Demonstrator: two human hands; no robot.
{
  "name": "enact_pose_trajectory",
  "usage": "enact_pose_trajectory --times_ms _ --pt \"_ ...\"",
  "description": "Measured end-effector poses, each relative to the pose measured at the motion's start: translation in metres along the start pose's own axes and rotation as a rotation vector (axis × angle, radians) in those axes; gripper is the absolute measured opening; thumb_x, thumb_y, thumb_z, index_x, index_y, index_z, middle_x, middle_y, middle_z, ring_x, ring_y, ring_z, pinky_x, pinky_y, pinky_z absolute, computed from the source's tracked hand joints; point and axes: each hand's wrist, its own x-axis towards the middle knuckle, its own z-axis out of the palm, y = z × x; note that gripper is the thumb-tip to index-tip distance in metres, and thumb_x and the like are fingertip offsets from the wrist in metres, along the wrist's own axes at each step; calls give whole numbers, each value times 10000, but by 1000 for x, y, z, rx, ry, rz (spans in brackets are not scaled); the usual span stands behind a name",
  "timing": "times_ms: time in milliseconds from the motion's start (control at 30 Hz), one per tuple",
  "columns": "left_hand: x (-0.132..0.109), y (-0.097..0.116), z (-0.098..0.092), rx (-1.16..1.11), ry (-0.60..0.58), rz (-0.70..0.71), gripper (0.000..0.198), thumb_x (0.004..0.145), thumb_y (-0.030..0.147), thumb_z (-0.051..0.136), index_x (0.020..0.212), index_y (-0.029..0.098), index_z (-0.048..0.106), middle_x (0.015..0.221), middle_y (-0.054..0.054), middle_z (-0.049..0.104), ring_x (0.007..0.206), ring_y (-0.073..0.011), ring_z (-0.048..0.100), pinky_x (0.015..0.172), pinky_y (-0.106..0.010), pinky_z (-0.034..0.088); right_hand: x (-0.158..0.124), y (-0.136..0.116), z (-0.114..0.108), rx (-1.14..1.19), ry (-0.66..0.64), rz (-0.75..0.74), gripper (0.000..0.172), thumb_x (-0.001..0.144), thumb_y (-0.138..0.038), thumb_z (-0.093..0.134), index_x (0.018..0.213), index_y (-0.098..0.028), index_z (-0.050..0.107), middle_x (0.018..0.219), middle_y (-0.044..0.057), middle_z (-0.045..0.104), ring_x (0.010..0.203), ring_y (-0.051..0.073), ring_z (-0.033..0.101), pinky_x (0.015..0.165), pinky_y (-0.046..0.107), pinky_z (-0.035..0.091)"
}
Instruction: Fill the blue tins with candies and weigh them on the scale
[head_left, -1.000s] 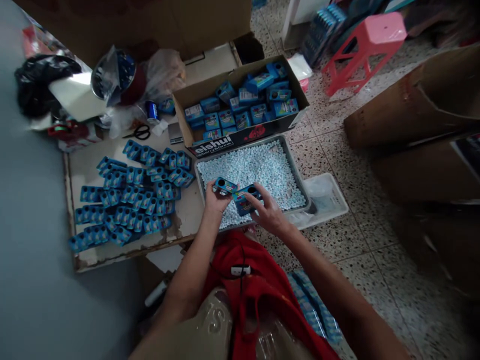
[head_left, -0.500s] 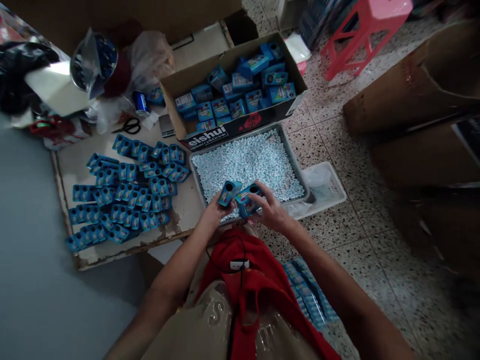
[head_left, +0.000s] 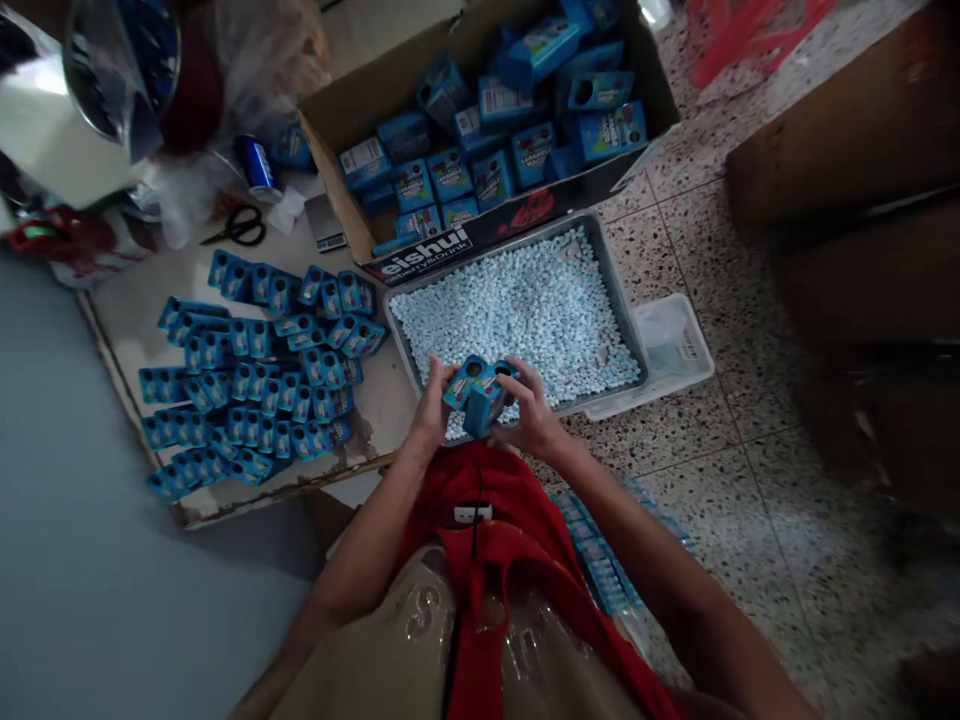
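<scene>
My left hand [head_left: 433,402] is closed on a small blue candy box [head_left: 463,380] with a round dark hole in its top. In my right hand [head_left: 531,410] is a second blue candy box [head_left: 485,405], tilted, its holed end toward the upper right. The two boxes touch or overlap above the near edge of a grey tray [head_left: 627,330] full of small pale blue and white candies [head_left: 517,300]. Rows of similar blue boxes [head_left: 255,380], many with holes showing on top, stand on the table to the left.
Behind the tray, an open cardboard carton [head_left: 420,262] holds many blue boxes. Scissors [head_left: 244,226], a blue can [head_left: 256,165] and plastic bags [head_left: 262,60] lie at the back left. A clear plastic lid [head_left: 675,345] is right of the tray; brown cartons [head_left: 847,130] stand farther right.
The view has shifted closer to the tray and carton. My hands have brought the two boxes closer together, and the right one has turned so that its side faces me.
</scene>
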Motion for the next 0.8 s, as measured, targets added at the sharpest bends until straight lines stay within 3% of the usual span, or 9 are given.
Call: enact_pose_trajectory --times_ms 67,167,233,300,333,467,533,667,800 --pt "-6 10 -10 177 -101 84 1057 681 1197 630 1074 230 796 1107 -111 831 1167 -361 769 969 -424 645 5 0 7 16 18 33 1190 824 -87 871 1815 -380 280 1838 221 341 1649 464 509 1146 655 683" --pt "-9 27 -26 453 -136 219 1078 524 1062 917 1202 233 798 1224 -98 820 1205 -358 739 1078 -437 610 10 -1 15 17 -18 94 1233 823 -97 877 1832 -420 248 1862 193 307 1647 462 512 1162 660 674" --pt "-7 33 -34 613 -85 247 963 572 926 1013 1177 209 793 1121 -72 804 1091 -326 733 1041 -422 600 12 -1 18 18 -26 133 1247 814 -92 874 1839 -421 246 1857 188 307 1655 457 502 1167 649 675" --pt "-3 31 -39 703 -57 267 926 629 905 997 1177 193 772 1078 -61 782 1036 -316 726 989 -414 603 14 -2 20 23 -26 167 1256 816 -106 882 1847 -411 231 1841 196 318 1678 458 472 1153 631 686" --pt "-1 27 -40 719 -51 293 977 584 904 1015 1200 192 754 1110 -65 777 1062 -329 730 996 -419 607 15 -2 21 25 -34 175 1257 827 -127 894 1848 -411 216 1836 200 324 1686 458 462 1154 629 686" --pt "9 5 -41 672 27 486 1221 253 761 1155 1238 211 687 1259 -104 733 1252 -417 711 1145 -496 595 18 -4 25 -1 -87 170 1207 883 -239 939 1835 -403 215 1829 220 348 1687 471 473 1231 677 626" --pt "13 -3 -41 664 35 553 1174 293 725 1170 1227 219 670 1245 -106 723 1249 -415 722 1156 -512 603 19 -4 27 -17 -93 180 1185 890 -228 929 1832 -398 229 1836 225 340 1671 470 500 1232 671 628" --pt "12 -13 -37 642 30 520 945 597 606 1128 1308 216 643 1237 -112 765 1183 -358 782 1109 -480 643 15 -4 33 -67 -64 161 1182 860 -82 828 1831 -425 247 1844 202 325 1663 451 518 1233 666 629" --pt "2 -21 -21 610 186 486 910 588 429 1124 1331 219 643 1292 -121 792 1229 -361 790 1125 -476 649 5 -7 47 -83 -3 148 1189 847 -63 809 1836 -412 249 1843 207 323 1682 464 492 1231 685 626"
